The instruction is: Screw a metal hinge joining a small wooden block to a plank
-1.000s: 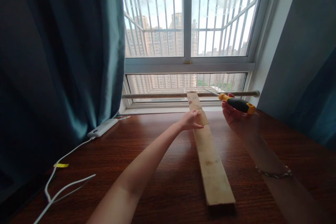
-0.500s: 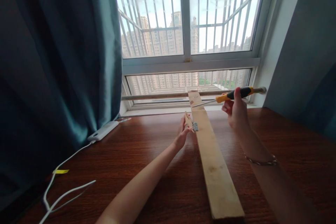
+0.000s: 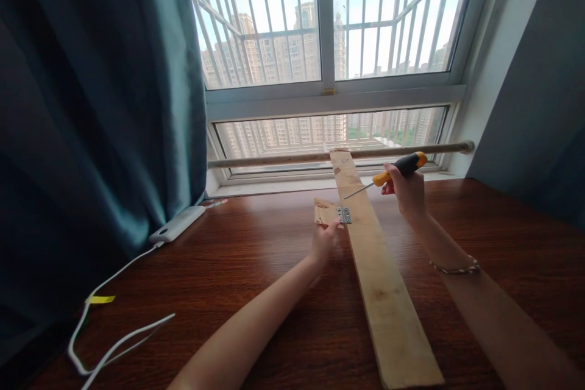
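Observation:
My right hand (image 3: 409, 192) is closed around the handle of a yellow and black screwdriver (image 3: 398, 169). Its metal shaft points down and left, with the tip over the long wooden board (image 3: 388, 292). A small metal hinge (image 3: 344, 215) joins the board's left edge to a short piece of wood (image 3: 325, 211). My left hand (image 3: 326, 237) pinches the lower edge of that short piece beside the hinge. The piece lies out to the left, roughly level with the board. Part of my left fingers is hidden behind it.
The board's far end rests at a horizontal rail (image 3: 274, 159) before the barred window (image 3: 265, 61). On the brown wood-grain surface (image 3: 256, 298) lie a white power strip (image 3: 178, 223) and a white cable (image 3: 103, 280) with a yellow tag. A blue curtain (image 3: 114, 85) hangs at left.
My left hand has swung the short wooden piece from a steep tilt to nearly flat, showing its broad face. The screwdriver tip has moved closer to the hinge. The camera view shifted slightly.

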Motion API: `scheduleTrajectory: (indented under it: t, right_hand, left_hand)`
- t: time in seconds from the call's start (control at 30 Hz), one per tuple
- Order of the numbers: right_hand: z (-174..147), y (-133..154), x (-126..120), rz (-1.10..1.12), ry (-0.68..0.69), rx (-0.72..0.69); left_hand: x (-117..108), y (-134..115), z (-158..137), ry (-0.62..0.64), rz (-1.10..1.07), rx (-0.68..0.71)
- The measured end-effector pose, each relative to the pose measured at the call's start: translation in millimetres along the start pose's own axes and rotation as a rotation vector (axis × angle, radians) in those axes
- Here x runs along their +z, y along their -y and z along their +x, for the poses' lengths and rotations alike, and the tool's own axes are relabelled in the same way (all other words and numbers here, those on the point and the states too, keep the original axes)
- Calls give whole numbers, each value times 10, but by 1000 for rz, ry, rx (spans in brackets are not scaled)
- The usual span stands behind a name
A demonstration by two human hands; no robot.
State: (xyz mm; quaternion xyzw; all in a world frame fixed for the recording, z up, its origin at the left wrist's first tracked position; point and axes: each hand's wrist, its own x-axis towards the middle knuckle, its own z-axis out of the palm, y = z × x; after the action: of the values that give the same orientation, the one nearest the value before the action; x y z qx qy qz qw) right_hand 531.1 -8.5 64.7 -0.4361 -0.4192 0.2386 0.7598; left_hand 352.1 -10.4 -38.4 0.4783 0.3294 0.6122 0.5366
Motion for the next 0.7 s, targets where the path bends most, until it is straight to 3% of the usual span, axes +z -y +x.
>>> scheduleTrajectory:
  t: [0.2,0.47,0.7]
  right_hand:
    - [15,37,-11,86,4,68]
    - [-4,8,3,133,80,146]
    - [-29,-44,19,43,97,95]
  left_hand:
    - [-16,44,-13,-58,-129,-181]
    - [-13,23,-51,-41,-237,-221]
    - [-35,51,-40,-41,-220,-216]
